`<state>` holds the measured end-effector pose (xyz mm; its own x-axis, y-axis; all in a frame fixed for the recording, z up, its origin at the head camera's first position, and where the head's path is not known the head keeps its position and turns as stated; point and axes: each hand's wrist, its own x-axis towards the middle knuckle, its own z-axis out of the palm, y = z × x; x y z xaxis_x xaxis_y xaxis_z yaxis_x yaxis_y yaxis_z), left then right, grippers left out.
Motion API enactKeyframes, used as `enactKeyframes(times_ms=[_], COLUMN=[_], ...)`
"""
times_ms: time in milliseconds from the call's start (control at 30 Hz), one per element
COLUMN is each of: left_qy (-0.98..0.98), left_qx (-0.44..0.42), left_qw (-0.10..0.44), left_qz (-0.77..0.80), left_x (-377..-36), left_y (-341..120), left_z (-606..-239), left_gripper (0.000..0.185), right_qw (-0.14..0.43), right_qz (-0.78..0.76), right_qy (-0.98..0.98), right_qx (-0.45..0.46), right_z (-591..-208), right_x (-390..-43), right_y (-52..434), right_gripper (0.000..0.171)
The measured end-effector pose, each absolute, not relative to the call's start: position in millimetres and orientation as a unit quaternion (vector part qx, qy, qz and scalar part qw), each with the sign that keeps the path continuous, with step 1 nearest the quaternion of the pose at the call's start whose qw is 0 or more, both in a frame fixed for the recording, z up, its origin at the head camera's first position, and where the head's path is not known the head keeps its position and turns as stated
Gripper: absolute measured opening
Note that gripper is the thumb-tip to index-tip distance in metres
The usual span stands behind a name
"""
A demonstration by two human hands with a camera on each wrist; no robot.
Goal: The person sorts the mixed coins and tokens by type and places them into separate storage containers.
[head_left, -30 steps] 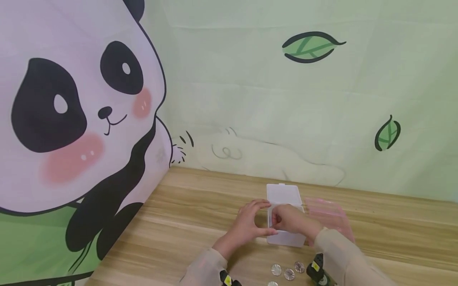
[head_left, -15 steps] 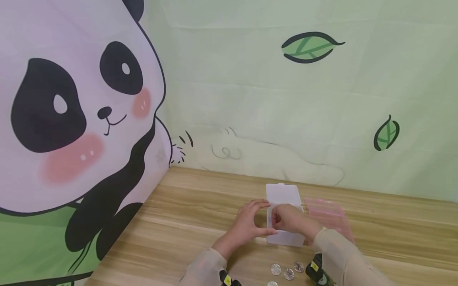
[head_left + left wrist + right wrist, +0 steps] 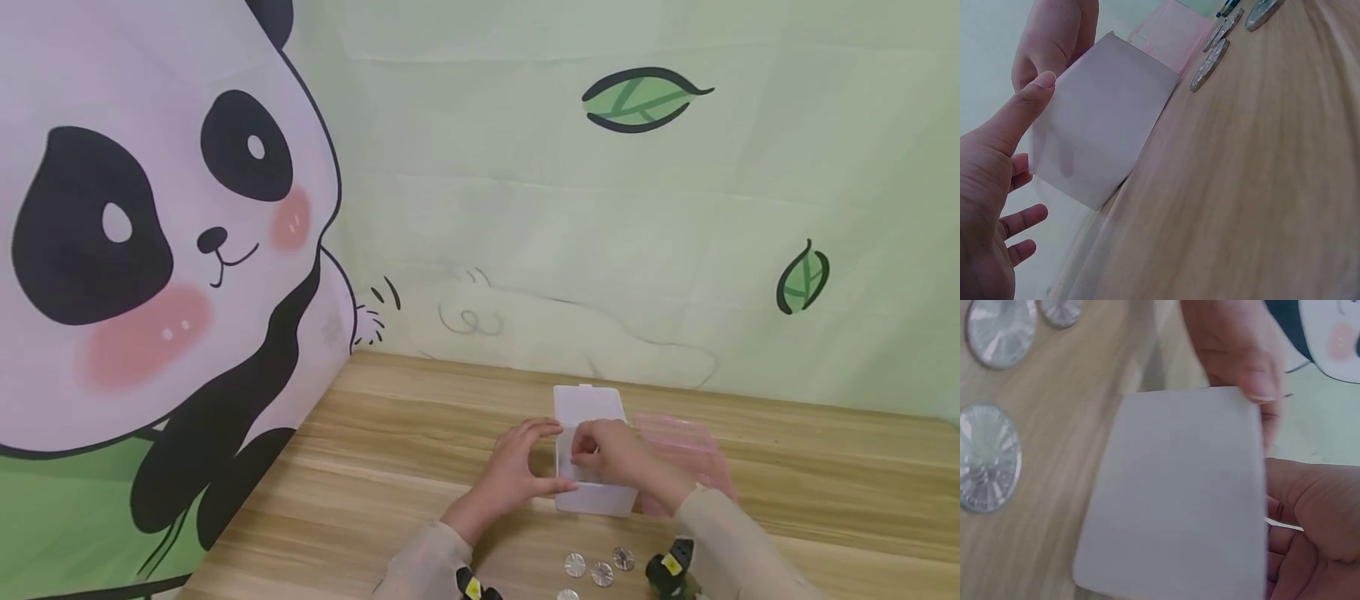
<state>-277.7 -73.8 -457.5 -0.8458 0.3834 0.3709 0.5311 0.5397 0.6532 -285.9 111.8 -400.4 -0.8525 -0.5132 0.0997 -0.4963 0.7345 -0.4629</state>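
Left hand [image 3: 510, 467] arches, thumb and fingers apart; right hand [image 3: 611, 450] curls its fingers.

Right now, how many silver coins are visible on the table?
4. In front of the white box: left coin, middle coin, right coin; a fourth coin is cut by the head view's bottom edge. More may be hidden.

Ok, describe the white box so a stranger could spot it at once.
On the wooden table, look right of the big printed panda, to where the left hand holds the white box. Its white colour and open lid set it apart from the see-through pink item beside it and the silver discs in front.
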Motion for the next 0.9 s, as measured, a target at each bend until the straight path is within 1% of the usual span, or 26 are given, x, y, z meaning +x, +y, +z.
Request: enactKeyframes(times_ms=[333, 467, 667, 833, 900], left_qy=[-0.875, -0.876, -0.87, -0.869, -0.871], left_qx=[-0.256, -0.255, -0.257, -0.256, -0.255], left_qw=[0.079, 0.078, 0.076, 0.075, 0.075], left_qz=[-0.402, -0.402, -0.415, -0.417, -0.414], left_x=[-278, -279, -278, -278, -278], left_y=[-74, -74, -74, -74, -74], left_z=[-457, -457, -457, -457, -457], left_gripper=[0.072, 0.072, 0.071, 0.071, 0.072], right_qw=[-0.014, -0.021, -0.014, -0.047, -0.047], right_qz=[-0.286, -0.308, -0.333, -0.321, -0.318], right_qy=[0.92, 0.913, 0.901, 0.894, 0.894], right_qx=[-0.266, -0.266, -0.278, -0.309, -0.313], right_z=[-387, -386, -389, -398, -403], right_x=[-268, -257, -241, -231, -227], right_y=[129, 137, 147, 152, 155], right_gripper=[0.006, 0.006, 0.006, 0.007, 0.008])
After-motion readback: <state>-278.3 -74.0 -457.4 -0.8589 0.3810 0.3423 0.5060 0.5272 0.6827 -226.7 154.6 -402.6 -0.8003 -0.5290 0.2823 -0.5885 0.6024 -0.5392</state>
